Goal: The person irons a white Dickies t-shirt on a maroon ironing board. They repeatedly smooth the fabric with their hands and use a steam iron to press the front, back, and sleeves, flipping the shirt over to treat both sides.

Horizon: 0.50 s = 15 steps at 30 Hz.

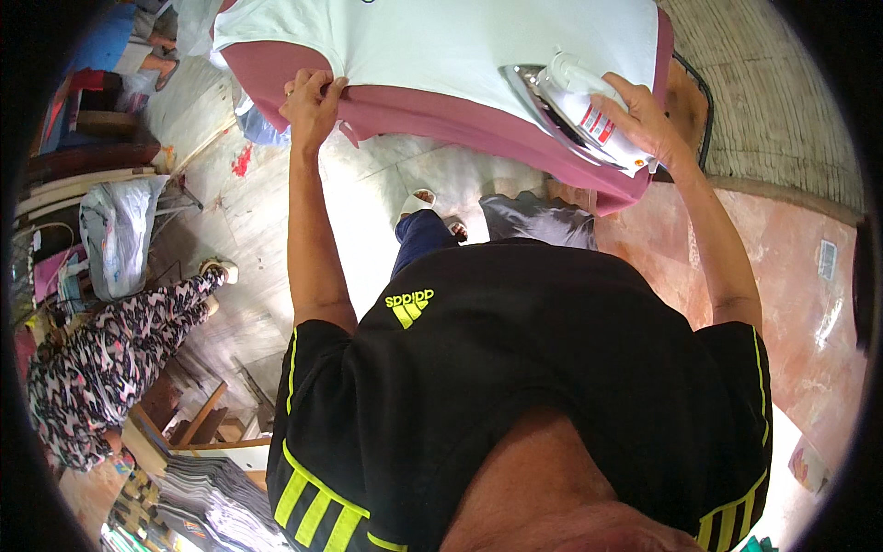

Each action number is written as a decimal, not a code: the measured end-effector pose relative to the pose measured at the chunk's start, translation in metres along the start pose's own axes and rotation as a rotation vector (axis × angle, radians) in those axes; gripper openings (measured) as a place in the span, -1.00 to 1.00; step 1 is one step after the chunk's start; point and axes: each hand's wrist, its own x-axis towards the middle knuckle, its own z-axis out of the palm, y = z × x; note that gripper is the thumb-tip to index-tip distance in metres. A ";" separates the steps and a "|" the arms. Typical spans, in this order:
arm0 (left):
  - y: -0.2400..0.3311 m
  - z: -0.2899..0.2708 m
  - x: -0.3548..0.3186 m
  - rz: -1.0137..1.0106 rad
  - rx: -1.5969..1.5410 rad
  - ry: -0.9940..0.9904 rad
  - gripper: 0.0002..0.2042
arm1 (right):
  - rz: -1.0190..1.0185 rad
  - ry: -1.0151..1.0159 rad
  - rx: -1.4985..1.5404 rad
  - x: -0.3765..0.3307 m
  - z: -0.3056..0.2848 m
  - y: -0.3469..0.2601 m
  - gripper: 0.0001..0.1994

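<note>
At the top right, the right hand [644, 120] is closed around the handle of an iron [584, 115], with its fingers bent over the top. The iron is white and see-through, with a shiny silver bottom part, and its pointed end faces up and to the left. It is on the lower edge of a white cloth [441, 46], and its back end is over a dark pink cover [423, 110]. I cannot tell if it is pressing down flat.

At the top left, the left hand [311, 106] is nearly closed, with its fingers curled and a ring on one of them. Its thumb and fingers pinch the edge of the white cloth, and small folds run up from that spot. The white cloth lies spread on the pink cover, and the cover hangs down at the front.

Next to the cover on the right is a black bent rail [706, 120]. Below the cover there is a gray cloth [538, 221], near the person's feet. The person wears a black shirt [533, 350] with bright yellow stripes.

On the left, a plastic bag [120, 230] hangs by some stacked boards. Below it is another person [120, 359] in clothes with a black, pink and white pattern. Near the bottom left is a pile of thin, flat gray things [221, 501].
</note>
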 end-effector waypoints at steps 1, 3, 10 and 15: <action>-0.001 -0.001 0.001 0.005 -0.041 0.013 -0.81 | -0.094 -0.012 0.027 0.004 0.001 -0.010 -0.59; -0.003 -0.001 0.000 0.031 -0.093 0.026 -0.81 | -0.206 0.020 -0.126 0.024 0.009 -0.025 -0.59; -0.005 -0.002 -0.012 0.044 -0.241 0.033 -0.83 | -0.357 -0.050 -0.110 0.099 0.053 -0.091 -0.61; -0.003 -0.010 -0.027 0.157 -0.259 0.033 -0.86 | -0.411 -0.042 -0.173 0.110 0.086 -0.131 -0.58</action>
